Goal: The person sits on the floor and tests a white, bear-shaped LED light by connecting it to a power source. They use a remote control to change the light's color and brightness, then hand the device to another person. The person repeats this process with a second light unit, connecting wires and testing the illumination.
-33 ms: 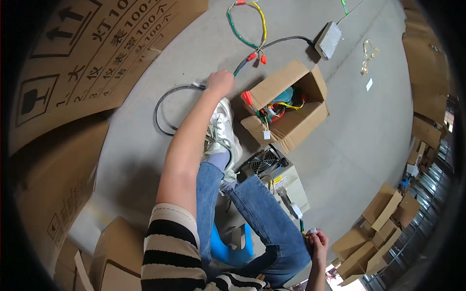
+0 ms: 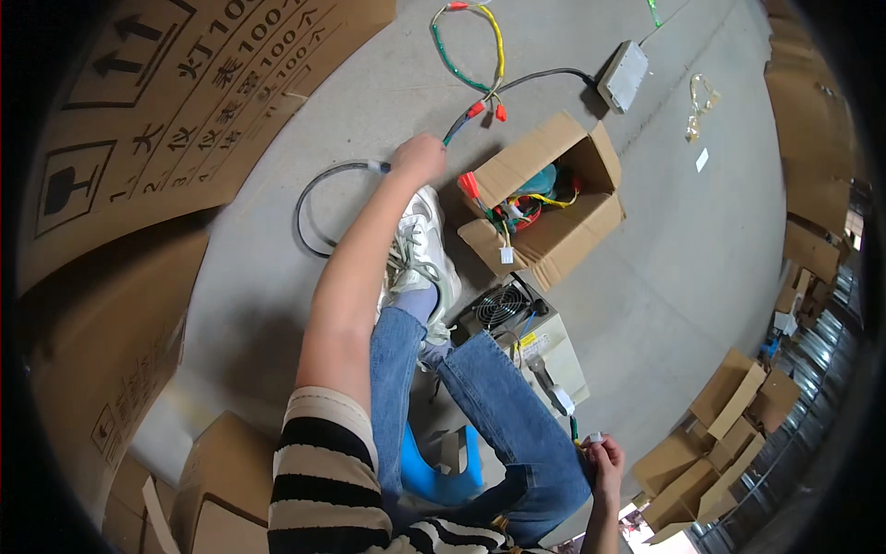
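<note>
My left hand (image 2: 418, 160) reaches down to the floor beyond my shoe and is closed around a dark cable (image 2: 459, 125). From its far side the cable leads to red-sleeved ends and a loop of green and yellow wires (image 2: 501, 46). On the near side a black length (image 2: 300, 210) curls over the floor, with a white tag (image 2: 374, 167) beside my hand. My right hand (image 2: 604, 459), by my right knee, pinches a small white plug connector (image 2: 595, 439). Green and yellow wires (image 2: 574, 429) run from it toward a beige machine (image 2: 554, 355) with a black fan.
An open carton (image 2: 577, 235) full of coloured wires lies beyond the machine. A grey metal box (image 2: 625, 78) sits on the floor at the far end of a black cable. Large cartons (image 2: 185, 111) stand at left, other cartons (image 2: 711, 452) at right. A blue stool (image 2: 443, 475) is under me.
The white tag beside my left hand has turned and dropped slightly. Both hands keep nearly the same place and grip.
</note>
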Demonstrator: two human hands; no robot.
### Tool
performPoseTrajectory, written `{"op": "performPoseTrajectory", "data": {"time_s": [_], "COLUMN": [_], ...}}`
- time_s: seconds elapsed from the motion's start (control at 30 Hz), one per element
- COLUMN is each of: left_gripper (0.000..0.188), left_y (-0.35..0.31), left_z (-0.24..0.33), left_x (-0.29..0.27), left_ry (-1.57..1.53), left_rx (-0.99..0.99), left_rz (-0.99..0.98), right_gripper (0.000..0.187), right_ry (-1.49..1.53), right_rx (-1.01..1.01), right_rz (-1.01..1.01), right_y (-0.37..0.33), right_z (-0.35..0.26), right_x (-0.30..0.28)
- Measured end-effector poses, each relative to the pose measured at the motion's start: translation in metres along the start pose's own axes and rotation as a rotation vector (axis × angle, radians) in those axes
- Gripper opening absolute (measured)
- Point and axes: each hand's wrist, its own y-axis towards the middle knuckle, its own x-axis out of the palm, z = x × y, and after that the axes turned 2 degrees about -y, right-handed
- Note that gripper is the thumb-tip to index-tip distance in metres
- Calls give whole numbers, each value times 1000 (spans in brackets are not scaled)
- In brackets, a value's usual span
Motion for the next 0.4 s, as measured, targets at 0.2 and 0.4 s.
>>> {"op": "performPoseTrajectory", "data": {"time_s": [0.2,0.4], "left_gripper": [15,15], "left_y": [-83,-246], "left_z": [41,142], "left_x": [-98,-229], "left_ry": [-799,-868], "left_rx": [4,167], "left_rz": [145,194], "right_gripper": [12,14], "right_ry": [40,247], "right_rx": [-98,-266], "right_rz": [-63,-121], "right_y": [-4,-18], "right_z": [6,7], "right_x": [-5,-17]}}
